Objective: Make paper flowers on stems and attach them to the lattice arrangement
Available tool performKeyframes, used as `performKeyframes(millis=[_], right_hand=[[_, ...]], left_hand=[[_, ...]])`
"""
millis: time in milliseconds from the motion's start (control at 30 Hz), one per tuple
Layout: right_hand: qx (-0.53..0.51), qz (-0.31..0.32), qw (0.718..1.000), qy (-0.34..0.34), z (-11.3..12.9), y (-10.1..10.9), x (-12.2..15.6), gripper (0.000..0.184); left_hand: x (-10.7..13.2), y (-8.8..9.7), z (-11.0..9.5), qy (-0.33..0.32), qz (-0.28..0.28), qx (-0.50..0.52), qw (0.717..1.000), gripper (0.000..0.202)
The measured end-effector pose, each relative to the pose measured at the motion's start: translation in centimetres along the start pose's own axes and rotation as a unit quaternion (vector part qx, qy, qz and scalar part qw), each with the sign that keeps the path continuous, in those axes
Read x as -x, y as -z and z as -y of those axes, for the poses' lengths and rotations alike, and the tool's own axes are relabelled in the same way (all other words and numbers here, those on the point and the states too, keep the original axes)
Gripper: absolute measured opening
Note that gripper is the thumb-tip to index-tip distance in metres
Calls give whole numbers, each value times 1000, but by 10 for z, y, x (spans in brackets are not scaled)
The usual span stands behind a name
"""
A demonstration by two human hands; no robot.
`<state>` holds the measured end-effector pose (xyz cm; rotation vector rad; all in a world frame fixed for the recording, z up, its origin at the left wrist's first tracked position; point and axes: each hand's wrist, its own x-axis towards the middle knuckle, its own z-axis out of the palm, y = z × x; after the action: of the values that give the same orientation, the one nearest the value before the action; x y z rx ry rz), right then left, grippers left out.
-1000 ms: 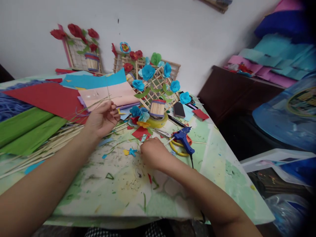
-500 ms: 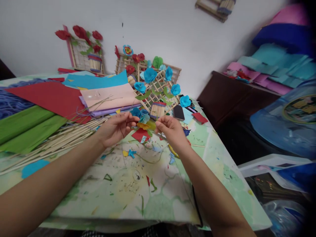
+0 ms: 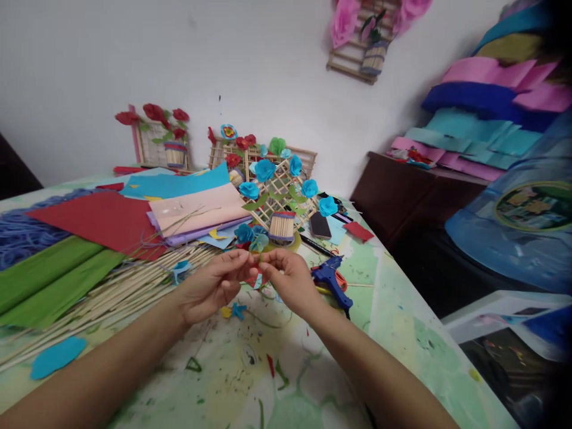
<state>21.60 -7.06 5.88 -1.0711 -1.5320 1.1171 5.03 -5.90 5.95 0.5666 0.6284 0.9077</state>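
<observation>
Above the middle of the table, my left hand (image 3: 221, 283) and my right hand (image 3: 288, 279) meet with fingertips pinched together. A small greenish bit shows between them, mostly hidden by the fingers, and I cannot make out its kind. Just beyond the fingertips are a pale blue paper flower (image 3: 259, 242) and a darker blue one (image 3: 243, 233). Behind these, a bamboo-stick lattice (image 3: 286, 190) carries blue paper flowers, green leaves and a small stick basket (image 3: 282, 226). A blue glue gun (image 3: 330, 280) lies to the right of my right hand.
Thin sticks (image 3: 147, 280), green paper (image 3: 53, 277) and a red sheet (image 3: 98, 217) lie on the left. A phone (image 3: 320, 226) and a red scrap (image 3: 358, 232) lie back right. Paper scraps dot the cloth. A big blue water bottle (image 3: 504, 220) stands beyond the right edge.
My hands have come closer together, fingertips now meeting. The yellow-orange flower between them is no longer visible. My view has tilted up, and the glue gun shows more fully.
</observation>
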Motion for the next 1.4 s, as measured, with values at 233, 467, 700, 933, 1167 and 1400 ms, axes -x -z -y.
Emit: performKeyframes(millis=[233,467,700,933,1167,1400], right_hand=[[140,46,989,-11,-4,-2,3,7],[259,83,962,28,-3,-2,8,10],[268,159,950,2,-1,0,11,7],[270,163,949,2,4,6,9,11],[273,250,929,13,6,15,9,10],[266,318,910,7,16,22,9,11]], left_hand=[[-10,5,-1,-101,-9,-35,994,11],[-16,18,-14,-140,-14,-1,990,17],[-17,23,-20,-146,-39,35,988,21],[-17,19,-26,-153,-73,75,983,22],[-22,26,-28,-162,-69,83,981,24],[-23,29,-33,-165,-76,109,977,29]])
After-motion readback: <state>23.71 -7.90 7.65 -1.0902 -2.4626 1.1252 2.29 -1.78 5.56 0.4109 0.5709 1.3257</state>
